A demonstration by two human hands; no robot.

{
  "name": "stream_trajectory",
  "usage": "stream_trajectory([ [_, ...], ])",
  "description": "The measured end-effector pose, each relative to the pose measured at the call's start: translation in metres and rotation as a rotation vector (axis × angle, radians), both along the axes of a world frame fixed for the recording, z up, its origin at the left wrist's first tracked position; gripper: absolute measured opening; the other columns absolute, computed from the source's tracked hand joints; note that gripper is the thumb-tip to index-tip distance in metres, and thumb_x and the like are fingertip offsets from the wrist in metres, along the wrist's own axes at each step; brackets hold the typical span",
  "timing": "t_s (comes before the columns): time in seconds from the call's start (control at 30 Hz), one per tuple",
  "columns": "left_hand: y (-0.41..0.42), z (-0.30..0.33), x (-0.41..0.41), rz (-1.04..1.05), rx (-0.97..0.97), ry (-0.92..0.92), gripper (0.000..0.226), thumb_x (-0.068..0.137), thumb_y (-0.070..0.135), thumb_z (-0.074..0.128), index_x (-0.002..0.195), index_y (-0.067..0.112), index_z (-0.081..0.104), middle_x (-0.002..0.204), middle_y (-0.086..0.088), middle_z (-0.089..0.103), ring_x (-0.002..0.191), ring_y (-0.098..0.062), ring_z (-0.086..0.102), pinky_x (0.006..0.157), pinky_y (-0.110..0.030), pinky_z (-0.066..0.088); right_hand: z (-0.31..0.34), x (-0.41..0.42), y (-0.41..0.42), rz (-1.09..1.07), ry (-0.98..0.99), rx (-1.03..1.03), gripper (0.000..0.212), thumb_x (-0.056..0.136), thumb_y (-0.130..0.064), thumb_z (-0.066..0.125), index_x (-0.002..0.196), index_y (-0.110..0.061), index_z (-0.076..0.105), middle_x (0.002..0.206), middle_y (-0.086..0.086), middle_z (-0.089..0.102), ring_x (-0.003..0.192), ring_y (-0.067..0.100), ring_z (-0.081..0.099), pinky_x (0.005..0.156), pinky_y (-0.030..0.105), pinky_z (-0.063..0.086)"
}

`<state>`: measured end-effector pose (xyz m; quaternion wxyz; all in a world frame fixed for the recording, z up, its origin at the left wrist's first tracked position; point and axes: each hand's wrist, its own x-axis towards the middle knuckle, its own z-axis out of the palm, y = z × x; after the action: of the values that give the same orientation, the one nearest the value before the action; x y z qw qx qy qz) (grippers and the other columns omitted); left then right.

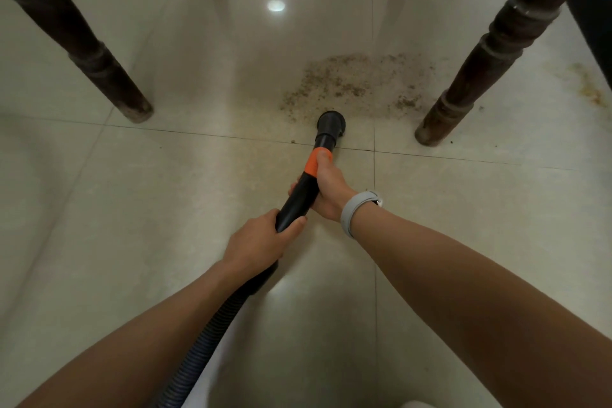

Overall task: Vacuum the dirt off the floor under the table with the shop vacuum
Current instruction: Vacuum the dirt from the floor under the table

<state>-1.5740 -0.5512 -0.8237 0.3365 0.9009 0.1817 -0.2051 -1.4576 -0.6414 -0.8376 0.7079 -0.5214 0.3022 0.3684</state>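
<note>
Both hands clamped on black vacuum wand (299, 195): right hand (329, 189) forward, left hand (261, 242) behind; nozzle (331, 124) at dirt patch (351, 83) edge.

Both hands on black wand (298, 199). R hand (329, 190) grips fwd section, thumb on orange band (316, 162); grey wristband (354, 214) on R wrist. L hand (261, 240) grips rear end where ribbed hose (205, 344) joins. Nozzle (331, 124) low at near edge of dirt patch (351, 83), contact w/ floor (132, 209) unclear. Dirt lies btwn two dark turned table legs: L leg (99, 66), R leg (480, 66). Yellowish stain (589, 86) far right. Tiles glossy, lamp glare.
</note>
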Motion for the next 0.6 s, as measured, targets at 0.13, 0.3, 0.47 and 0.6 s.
stream_trajectory([
  [0.13,0.014,0.001,-0.005,0.014,0.031,-0.012,0.039,0.09,0.059,0.042,0.093,0.022,0.052,0.075,-0.002,0.067,0.067,-0.017,0.065,0.066,-0.032,0.053,0.002,-0.002,0.014,0.031,0.009,0.017,0.042,0.097,-0.045,0.04,0.118,-0.009,0.039,0.08,0.012,0.051,0.065,0.027,0.056,0.063,0.041,0.053],
  [0.3,0.028,-0.001,-0.008,0.061,0.015,-0.02,0.036,0.091,0.058,0.042,0.092,0.023,0.051,0.073,-0.001,0.066,0.063,-0.015,0.064,0.064,-0.03,0.053,0.001,-0.003,0.024,0.149,-0.038,-0.003,0.047,0.096,-0.043,0.046,0.123,-0.005,0.041,0.119,0.018,0.056,0.103,0.033,0.06,0.084,0.045,0.052],
  [0.47,0.038,-0.005,-0.008,0.157,-0.036,-0.036,0.036,0.09,0.057,0.043,0.09,0.022,0.052,0.071,-0.003,0.067,0.063,-0.017,0.066,0.064,-0.031,0.053,0.004,-0.004,0.037,0.188,-0.089,0.02,0.045,0.094,-0.029,0.055,0.13,-0.004,0.044,0.111,0.014,0.055,0.098,0.028,0.056,0.072,0.04,0.049],
  [0.6,0.047,-0.007,-0.006,0.201,-0.094,-0.04,0.036,0.09,0.058,0.045,0.083,0.023,0.051,0.068,-0.002,0.067,0.06,-0.017,0.065,0.067,-0.034,0.054,0.004,-0.004,0.05,0.229,-0.09,0.025,0.044,0.091,-0.024,0.059,0.128,-0.004,0.046,0.101,0.01,0.056,0.098,0.028,0.055,0.074,0.039,0.048],
])
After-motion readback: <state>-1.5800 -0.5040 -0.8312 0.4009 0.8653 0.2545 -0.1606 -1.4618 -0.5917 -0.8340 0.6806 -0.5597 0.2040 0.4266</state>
